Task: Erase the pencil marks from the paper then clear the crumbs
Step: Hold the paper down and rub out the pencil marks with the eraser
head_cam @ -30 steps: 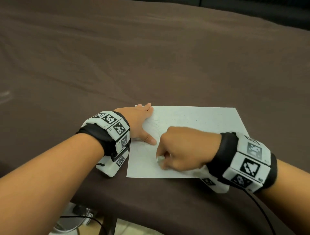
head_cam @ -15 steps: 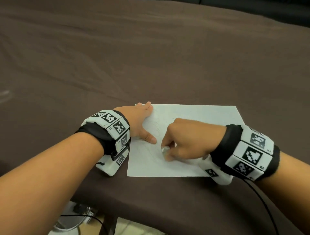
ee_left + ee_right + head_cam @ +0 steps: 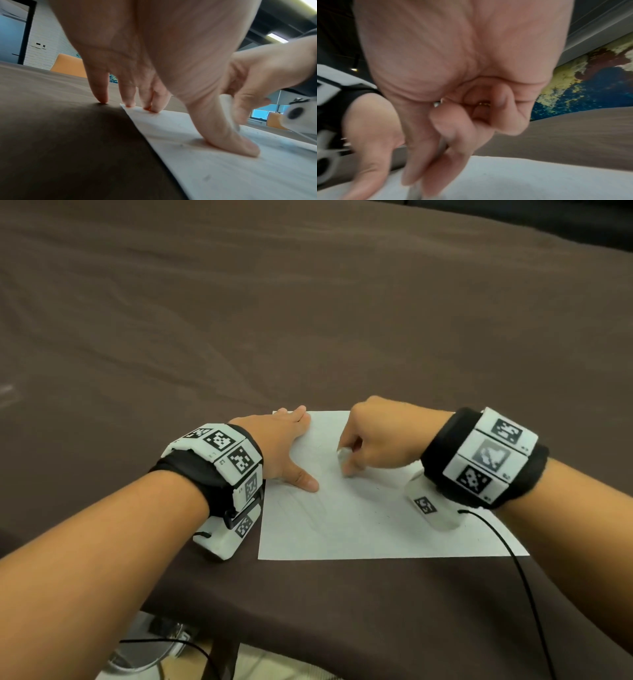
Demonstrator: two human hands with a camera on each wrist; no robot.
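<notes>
A white paper (image 3: 376, 525) with faint pencil marks lies flat, a white eraser (image 3: 343, 456) upright on it.

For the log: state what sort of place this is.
Probably an office or meeting room: a large table under brown cloth, orange chairs by a white brick wall, ceiling strip lights, and a map-like mural.

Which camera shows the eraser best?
The head view: the white eraser sits clear in the right hand, its tip on the paper. The left wrist view catches only a blurred white sliver behind the left hand's thumb. The right wrist view shows just a blurry grey strip between the fingers.
</notes>
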